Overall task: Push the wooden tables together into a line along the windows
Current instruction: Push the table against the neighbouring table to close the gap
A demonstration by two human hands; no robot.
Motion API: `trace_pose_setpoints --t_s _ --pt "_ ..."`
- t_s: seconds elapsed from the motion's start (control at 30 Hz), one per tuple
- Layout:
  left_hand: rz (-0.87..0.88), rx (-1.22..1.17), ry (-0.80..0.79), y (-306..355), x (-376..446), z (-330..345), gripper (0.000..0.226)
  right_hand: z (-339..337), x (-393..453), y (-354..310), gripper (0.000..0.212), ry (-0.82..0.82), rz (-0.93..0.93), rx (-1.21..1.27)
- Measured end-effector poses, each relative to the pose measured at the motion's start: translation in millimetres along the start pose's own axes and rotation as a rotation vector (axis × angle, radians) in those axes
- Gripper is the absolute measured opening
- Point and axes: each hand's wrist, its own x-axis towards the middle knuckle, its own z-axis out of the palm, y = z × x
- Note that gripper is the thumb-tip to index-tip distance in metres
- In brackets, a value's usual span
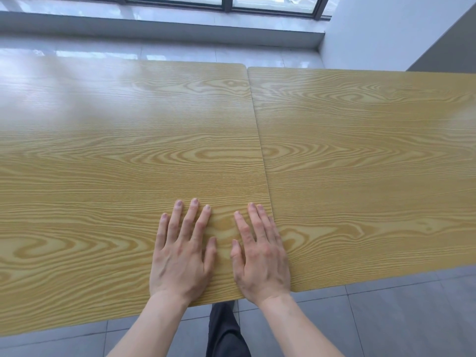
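Windows beyond abutting wooden tables

left surface: yellow-tan, brown wavy wood grain | right surface: same yellow-tan grain | floor: grey tiles | window frame: dark | wall: white | trouser leg: dark grey

Both hands, left hand and right hand, lie flat on the left yellow wood-grain bench, which abuts the right wood-grain bench
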Motion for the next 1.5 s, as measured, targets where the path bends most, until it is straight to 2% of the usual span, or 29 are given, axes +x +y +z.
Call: trace_pose_setpoints --t_s 0.3,0.5,0.6,0.73,0.83,0.97,1.27,1.5 --pt "-0.015 0.011 -0.094 1.8 1.6 -5.4 0.064 -6.8 0.7 0.1 0.056 -0.097 0.0 -0.054" --pt "-0.074 -0.004 -0.266 9.6 10.7 -35.7 0.067 -33.7 13.2 -6.0 0.058 -0.287 0.0 -0.071" --pt "-0.108 -0.031 -0.351 16.5 18.0 -56.7 0.063 -55.8 24.4 -8.8 0.058 -0.433 0.004 -0.035" --pt "-0.132 -0.022 -0.406 22.9 20.1 -86.6 0.057 -81.0 36.2 -7.4 0.058 -0.607 0.066 -0.033" --pt "-0.132 -0.018 -0.426 27.9 7.9 -112.5 0.056 -104.4 32.0 -6.7 0.058 -0.656 0.115 -0.052" --pt "-0.15 -0.001 -0.447 30.6 -9.2 -151.0 0.056 -149.2 24.6 -16.5 0.054 -0.686 0.111 -0.061" --pt "-0.144 0.003 -0.316 58.3 -73.4 -243.9 0.058 -273.6 -37.7 -50.9 0.051 -0.508 0.075 -0.085" --pt "-0.077 -0.022 -0.249 103.3 -115.6 -289.7 0.058 -326.4 -82.0 -46.6 0.048 -0.426 0.082 -0.086"
